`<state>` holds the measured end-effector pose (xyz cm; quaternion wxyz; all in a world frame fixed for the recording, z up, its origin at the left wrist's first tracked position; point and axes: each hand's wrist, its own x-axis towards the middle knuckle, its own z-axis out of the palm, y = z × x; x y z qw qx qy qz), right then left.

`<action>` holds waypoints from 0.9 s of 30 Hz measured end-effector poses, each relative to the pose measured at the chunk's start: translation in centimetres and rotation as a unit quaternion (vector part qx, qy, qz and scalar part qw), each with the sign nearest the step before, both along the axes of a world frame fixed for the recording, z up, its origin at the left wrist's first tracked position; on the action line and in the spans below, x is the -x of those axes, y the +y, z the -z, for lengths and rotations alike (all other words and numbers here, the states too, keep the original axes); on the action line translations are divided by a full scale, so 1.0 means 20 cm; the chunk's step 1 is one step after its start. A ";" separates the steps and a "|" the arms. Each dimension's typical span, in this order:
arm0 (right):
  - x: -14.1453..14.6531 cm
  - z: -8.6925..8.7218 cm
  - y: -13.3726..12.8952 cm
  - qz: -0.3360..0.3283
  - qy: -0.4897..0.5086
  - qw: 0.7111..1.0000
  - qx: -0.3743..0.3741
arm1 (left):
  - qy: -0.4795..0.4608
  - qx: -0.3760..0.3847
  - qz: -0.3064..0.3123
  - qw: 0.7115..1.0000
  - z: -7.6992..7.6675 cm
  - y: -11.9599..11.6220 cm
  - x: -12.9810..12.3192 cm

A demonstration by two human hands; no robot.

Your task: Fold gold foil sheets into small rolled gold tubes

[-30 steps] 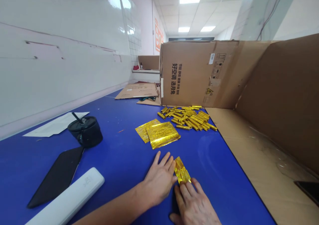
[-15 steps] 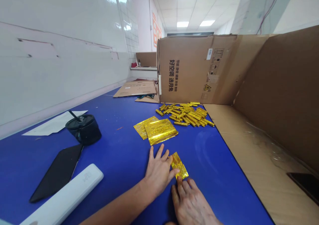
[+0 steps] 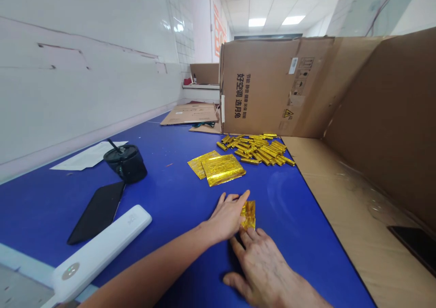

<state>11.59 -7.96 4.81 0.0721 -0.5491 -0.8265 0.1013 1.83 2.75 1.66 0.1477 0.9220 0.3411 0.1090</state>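
Note:
A small sheet of gold foil paper (image 3: 250, 213) lies on the blue table before me, its left part covered by my left hand. My left hand (image 3: 227, 216) is turned on its side over that edge, fingers stretched out and the pinky side raised toward the far end of the sheet; its thumb is near the foil. From the near side, my right hand (image 3: 264, 260) rests its fingertips at the sheet's lower edge, with the thumb spread away on the table. Beyond the hands is a stack of gold foil sheets (image 3: 223, 168), and behind it a pile of gold foil rolls (image 3: 264, 149).
On the left are a dark lidded mug (image 3: 126, 166), a black phone-like slab (image 3: 97, 215), a long white device (image 3: 105, 249) and white paper (image 3: 85, 157). A big cardboard box (image 3: 265, 90) borders the back and right. Flat cardboard (image 3: 189, 113) lies at the back.
My left hand has tilted from lying flat, fingers spread, onto its side across the foil's left edge. The foil sheet has turned straighter. My right thumb now shows, spread outward.

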 end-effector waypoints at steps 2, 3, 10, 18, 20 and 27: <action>-0.05 -0.01 0.03 -0.012 0.030 0.999 -0.009 | -0.003 0.025 -0.002 1.000 0.00 -0.01 0.00; -0.08 -0.02 0.06 -0.015 0.052 0.998 -0.011 | -0.002 0.025 -0.011 1.000 0.00 -0.01 0.00; -0.32 0.03 0.23 0.199 0.192 0.957 -0.091 | 0.064 -0.030 -0.134 0.989 -0.08 -0.06 -0.04; -0.40 0.15 0.28 0.223 0.272 0.934 -0.068 | -0.007 0.041 -0.088 0.995 -0.06 -0.04 -0.06; -0.42 0.16 0.29 0.197 0.331 0.923 0.007 | -0.027 0.065 -0.068 0.995 -0.05 -0.03 -0.05; -0.39 0.13 0.27 0.157 0.458 0.867 0.117 | -0.131 0.182 -0.015 0.974 -0.05 0.03 0.01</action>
